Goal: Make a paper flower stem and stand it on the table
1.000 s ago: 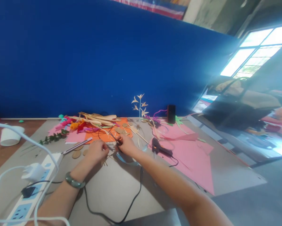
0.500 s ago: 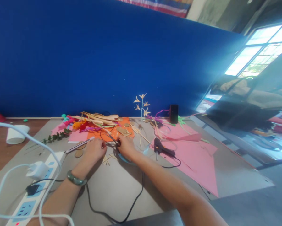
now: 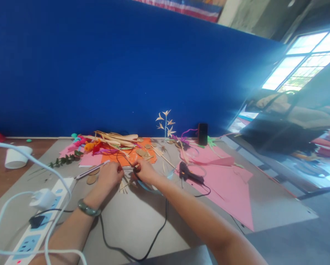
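My right hand [image 3: 145, 172] is closed around the dark handles of what look like scissors [image 3: 130, 163], their thin blades pointing away and to the left. Just left of it, my left hand [image 3: 111, 175] is closed in a pinch; whatever lies between its fingertips is too small to make out. A narrow gap separates the two hands. Below them several short cut pieces of pale straw [image 3: 123, 187] lie on the grey board. A blue strip [image 3: 144, 185] shows under my right wrist. Orange paper [image 3: 120, 157] lies just beyond the hands.
Straw strips [image 3: 116, 138] and coloured pipe cleaners [image 3: 93, 146] lie at the back. A straw-flower stem [image 3: 165, 125] stands behind. Right are a glue gun [image 3: 191, 173], pink paper [image 3: 231, 195] and black box [image 3: 202, 134]. Left are a power strip [image 3: 29, 239] and white cup [image 3: 18, 157].
My right hand and the scissors have shifted slightly left, closer to my left hand. My left hand stays nearly in place, still pinched. The whole view has drifted a little.
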Available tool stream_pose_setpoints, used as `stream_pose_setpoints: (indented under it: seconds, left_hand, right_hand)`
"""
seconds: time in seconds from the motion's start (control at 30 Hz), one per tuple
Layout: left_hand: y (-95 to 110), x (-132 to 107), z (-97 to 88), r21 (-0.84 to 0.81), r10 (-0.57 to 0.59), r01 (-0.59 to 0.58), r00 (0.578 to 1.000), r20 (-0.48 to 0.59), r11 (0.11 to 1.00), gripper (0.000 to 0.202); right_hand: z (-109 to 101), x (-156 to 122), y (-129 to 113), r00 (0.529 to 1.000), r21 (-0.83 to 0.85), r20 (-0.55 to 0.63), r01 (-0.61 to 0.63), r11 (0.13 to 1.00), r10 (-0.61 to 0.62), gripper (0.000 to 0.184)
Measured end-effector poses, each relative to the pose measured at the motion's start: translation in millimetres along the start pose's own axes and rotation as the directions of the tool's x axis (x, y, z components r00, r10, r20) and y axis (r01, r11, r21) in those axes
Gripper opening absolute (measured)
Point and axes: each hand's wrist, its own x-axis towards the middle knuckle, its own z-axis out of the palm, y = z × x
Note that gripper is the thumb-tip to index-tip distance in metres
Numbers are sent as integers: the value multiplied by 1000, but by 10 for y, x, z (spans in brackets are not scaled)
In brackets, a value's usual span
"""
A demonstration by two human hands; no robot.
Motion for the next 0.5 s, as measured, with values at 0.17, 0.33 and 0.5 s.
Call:
stream_pose_setpoints:
  seconds: [0.17, 0.33, 0.5]
  left_hand:
    - [6, 10, -6, 7, -19, 19, 1000, -3, 1000, 21]
    - [53, 12, -35, -154, 63, -45, 991, 116, 987, 19]
    - [130, -74, -114, -215, 201, -154, 955, 216, 964, 22]
  right_hand:
    - [-234, -89, 17, 1000, -68, -9, 19, 998, -20, 35]
    - [-402, -294, 82, 998, -333, 45, 44, 942, -31, 33]
    - [-309, -396, 169, 999, -431, 31, 25, 902, -13, 31]
